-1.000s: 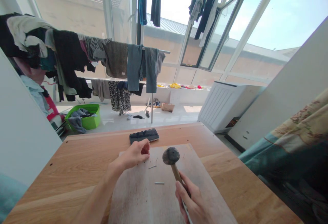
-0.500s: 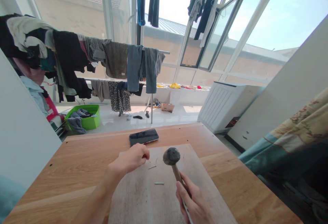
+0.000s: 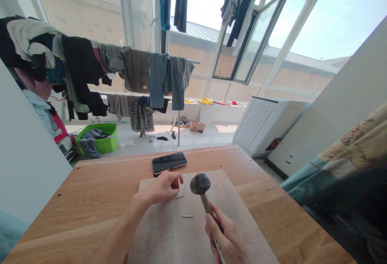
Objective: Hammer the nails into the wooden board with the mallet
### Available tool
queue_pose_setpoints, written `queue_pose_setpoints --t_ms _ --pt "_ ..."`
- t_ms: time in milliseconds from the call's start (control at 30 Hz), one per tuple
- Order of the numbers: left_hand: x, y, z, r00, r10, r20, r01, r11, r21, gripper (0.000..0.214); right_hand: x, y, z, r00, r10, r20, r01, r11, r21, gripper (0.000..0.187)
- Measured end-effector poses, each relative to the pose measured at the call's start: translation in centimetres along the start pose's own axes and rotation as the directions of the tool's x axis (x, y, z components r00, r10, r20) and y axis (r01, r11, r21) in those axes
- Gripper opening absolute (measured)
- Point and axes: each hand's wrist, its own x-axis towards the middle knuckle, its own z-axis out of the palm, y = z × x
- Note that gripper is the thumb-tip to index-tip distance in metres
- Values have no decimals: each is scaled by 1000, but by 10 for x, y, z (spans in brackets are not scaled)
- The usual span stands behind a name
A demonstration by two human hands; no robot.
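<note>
My right hand [image 3: 225,231] is wrapped round the wooden handle of a hammer [image 3: 200,184], its dark rounded head raised over a pale wooden board [image 3: 160,235]. At the board's far left, my left hand [image 3: 165,187] is curved with thumb and forefinger apart; nothing shows between them. A loose nail [image 3: 179,197] lies just by its fingertips. Nearer to me, another nail [image 3: 187,216] lies flat. Two thin nails stand up from the board: one [image 3: 184,188] between my left hand and the hammer head, another [image 3: 216,183] right of the head.
A black phone [image 3: 169,162] lies beyond the board on the wooden table [image 3: 99,191]. Past the table stand a drying rack hung with clothes [image 3: 137,70], a green tub [image 3: 105,143] and a white cabinet [image 3: 260,123]. A curtain [image 3: 335,159] hangs at the right.
My left hand's thumb and forefinger have parted from a pinch, and the hand has shifted slightly right and nearer to me. The hammer has drifted slightly left in my right hand.
</note>
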Motion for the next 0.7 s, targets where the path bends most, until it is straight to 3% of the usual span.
queue_pose_setpoints --t_ms 300,467,700 --pt "0 -6 -2 999 -40 7 41 994 -106 23 3 -24 15 993 -64 97 67 997 -34 61" --pt "0 -9 -2 1000 -25 -17 24 998 -57 7 6 -20 25 985 -72 156 78 996 -33 65" --pt "2 -14 -1 996 72 -44 -75 996 -55 11 11 -17 33 974 -24 223 51 992 -117 57"
